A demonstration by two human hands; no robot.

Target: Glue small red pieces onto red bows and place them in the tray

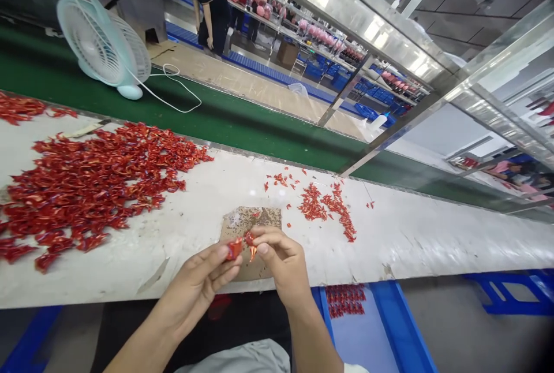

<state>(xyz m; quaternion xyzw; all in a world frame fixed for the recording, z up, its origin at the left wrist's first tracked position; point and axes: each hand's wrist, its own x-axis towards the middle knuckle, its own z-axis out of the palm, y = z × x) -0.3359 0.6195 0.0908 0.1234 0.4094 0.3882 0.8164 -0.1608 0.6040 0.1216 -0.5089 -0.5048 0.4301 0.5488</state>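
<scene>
Red scraps [236, 249] pinched in left hand [199, 286], right hand [281, 263], narrow grip, over cardboard [255, 218], near bench edge [86, 302]

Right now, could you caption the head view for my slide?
Left hand and right hand pinch red pieces over cardboard.

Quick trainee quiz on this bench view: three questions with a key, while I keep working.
1. True or false: the left hand pinches a red piece above the cardboard scrap.
2. On the white work surface, which lies farther left: the large heap of red pieces or the small cluster of red pieces?
3. What pale blue appliance stands on the green surface at upper left?

Key: 1. True. 2. The large heap of red pieces. 3. A desk fan.
</scene>
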